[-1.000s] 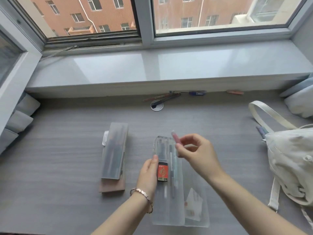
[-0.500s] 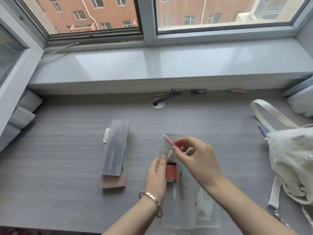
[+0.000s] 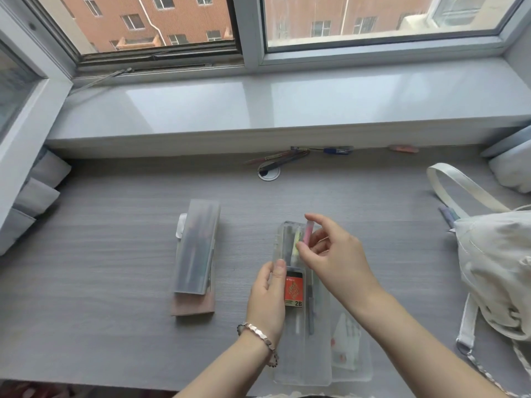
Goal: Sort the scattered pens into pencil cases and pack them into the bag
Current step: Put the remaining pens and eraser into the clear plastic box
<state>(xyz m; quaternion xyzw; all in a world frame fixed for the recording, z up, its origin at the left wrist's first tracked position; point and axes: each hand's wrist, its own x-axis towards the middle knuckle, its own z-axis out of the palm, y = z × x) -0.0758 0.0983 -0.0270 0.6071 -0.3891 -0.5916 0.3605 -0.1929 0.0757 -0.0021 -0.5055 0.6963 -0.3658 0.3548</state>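
An open clear pencil case [image 3: 301, 366] lies on the grey desk [image 3: 115, 268] in front of me, with pens, a yellow highlighter and an orange 2B lead box [image 3: 294, 287] inside. My left hand [image 3: 267, 297] grips its left edge. My right hand [image 3: 333, 257] pinches a short pink pen [image 3: 307, 232] between thumb and forefinger above the case's far end. A closed frosted case [image 3: 198, 245] lies to the left on a brown case [image 3: 192, 307]. Several loose pens [image 3: 290, 156] lie by the far wall. The cream bag [image 3: 497, 277] sits at the right.
A round cable grommet [image 3: 268, 171] sits under the loose pens. The case's open lid [image 3: 352, 349] lies to its right with a paper card in it. A pen [image 3: 446, 215] pokes out beside the bag. Grey cushions [image 3: 34, 196] stand at the left; a windowsill [image 3: 258, 101] overhangs the back.
My right hand turned the pink pen from tilted left to nearly upright and shifted it slightly right over the case's far end. My left hand kept hold of the case's edge.
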